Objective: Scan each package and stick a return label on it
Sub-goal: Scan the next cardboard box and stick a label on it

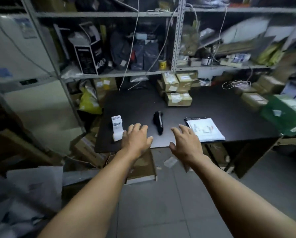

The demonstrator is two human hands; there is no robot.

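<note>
Head view, left to right. Label roll (pixel 116 127): white, printed strip unrolled, lying at near-left of black table (pixel 212 107). Left hand (pixel 136 138): fingers spread and relaxed, holding nothing, just beside the roll. Scanner (pixel 158 121): black, lying flat between both hands. Right hand (pixel 186 141): fingers spread, empty, near table's front edge. White package (pixel 206 129): flat on table, just right of right hand. Cardboard boxes (pixel 177 98): stacked at table's rear.
</note>
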